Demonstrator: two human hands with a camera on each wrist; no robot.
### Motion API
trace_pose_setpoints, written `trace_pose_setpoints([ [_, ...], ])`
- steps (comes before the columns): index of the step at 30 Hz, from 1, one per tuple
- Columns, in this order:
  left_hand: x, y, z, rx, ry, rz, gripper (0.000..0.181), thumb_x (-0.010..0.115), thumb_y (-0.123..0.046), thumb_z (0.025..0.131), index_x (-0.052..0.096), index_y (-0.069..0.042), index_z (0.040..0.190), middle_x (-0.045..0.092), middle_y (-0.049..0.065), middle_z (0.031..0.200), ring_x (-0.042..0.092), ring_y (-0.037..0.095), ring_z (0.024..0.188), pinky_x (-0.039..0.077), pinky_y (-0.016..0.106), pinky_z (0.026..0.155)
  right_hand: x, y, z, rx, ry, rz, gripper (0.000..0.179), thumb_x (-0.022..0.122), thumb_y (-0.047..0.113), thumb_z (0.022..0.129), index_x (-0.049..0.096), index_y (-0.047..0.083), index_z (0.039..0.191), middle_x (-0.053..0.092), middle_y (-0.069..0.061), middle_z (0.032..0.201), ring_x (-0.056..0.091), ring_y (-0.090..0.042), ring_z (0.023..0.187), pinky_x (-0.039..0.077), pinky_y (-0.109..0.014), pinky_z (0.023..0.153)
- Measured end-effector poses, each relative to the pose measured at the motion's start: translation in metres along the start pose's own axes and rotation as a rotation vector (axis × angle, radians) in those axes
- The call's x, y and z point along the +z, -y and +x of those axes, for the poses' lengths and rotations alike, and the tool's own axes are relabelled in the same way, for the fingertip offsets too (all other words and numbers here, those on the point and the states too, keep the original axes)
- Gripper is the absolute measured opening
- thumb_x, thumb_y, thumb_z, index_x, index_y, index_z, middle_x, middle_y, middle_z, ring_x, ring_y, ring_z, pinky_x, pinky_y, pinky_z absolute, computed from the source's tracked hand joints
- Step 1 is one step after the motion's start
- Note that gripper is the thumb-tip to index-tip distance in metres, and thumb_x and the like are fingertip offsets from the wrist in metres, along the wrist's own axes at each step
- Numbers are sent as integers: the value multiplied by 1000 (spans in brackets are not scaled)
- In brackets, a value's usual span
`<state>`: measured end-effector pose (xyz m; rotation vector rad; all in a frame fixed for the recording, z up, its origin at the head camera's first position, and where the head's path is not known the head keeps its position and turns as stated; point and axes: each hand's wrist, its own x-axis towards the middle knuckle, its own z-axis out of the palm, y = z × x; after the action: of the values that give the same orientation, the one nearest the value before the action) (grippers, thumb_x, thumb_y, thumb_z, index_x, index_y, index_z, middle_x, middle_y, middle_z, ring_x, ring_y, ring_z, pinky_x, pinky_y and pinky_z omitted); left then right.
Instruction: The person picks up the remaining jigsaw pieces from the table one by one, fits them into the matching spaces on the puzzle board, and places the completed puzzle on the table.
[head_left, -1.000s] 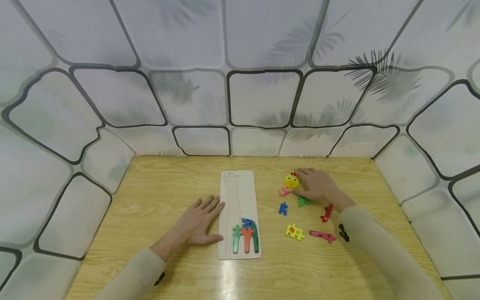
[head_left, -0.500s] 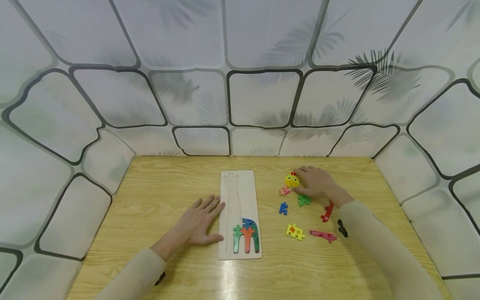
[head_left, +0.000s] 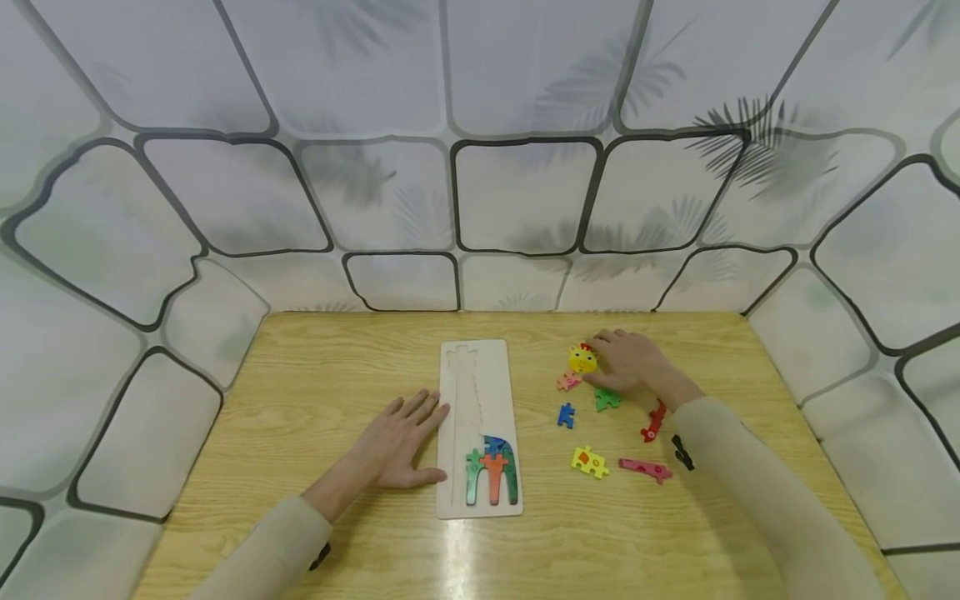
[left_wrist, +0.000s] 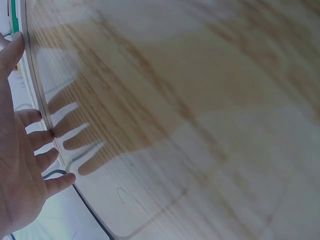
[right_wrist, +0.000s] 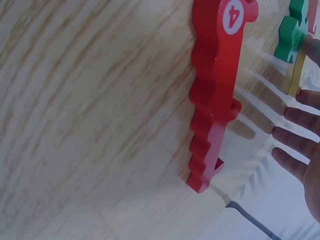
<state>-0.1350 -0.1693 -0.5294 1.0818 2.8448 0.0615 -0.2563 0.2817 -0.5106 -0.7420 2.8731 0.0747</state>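
My left hand (head_left: 397,442) lies spread on the table, its fingertips touching the left edge of a pale wooden puzzle board (head_left: 497,387). Blue, green and orange pieces (head_left: 494,477) fill the board's lower recess; the long neck recess above is bare. At the right, my right hand (head_left: 636,367) has thumb and index finger at opposite ends of the yellow giraffe head piece (head_left: 582,359), which lies on the table. In the right wrist view, the index finger (right_wrist: 307,97) touches this yellow piece's edge (right_wrist: 296,75) and the other fingers extend away. The thumb's contact is partly hidden.
Loose pieces lie round the right hand: pink (head_left: 568,381), green (head_left: 607,399), blue (head_left: 566,416), red (head_left: 654,422), yellow (head_left: 589,462) and magenta (head_left: 646,470). Patterned walls (head_left: 517,200) enclose the table's back and sides.
My right hand has shifted very slightly, its thumb edging up beside the giraffe head piece. The left hand, the board and the loose pieces stay put.
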Motion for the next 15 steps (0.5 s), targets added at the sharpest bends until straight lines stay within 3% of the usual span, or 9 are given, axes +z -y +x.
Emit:
trace_pose_setpoints([
  [15, -1, 0, 0, 2, 7, 12, 103, 53, -80, 92, 34, -10, 166, 33, 20, 172, 35, 41, 159, 41, 61, 122, -2, -3, 4, 20, 32, -4, 76, 65, 61, 94, 58, 2, 142, 61, -20, 144, 62, -42, 126, 52, -60, 107],
])
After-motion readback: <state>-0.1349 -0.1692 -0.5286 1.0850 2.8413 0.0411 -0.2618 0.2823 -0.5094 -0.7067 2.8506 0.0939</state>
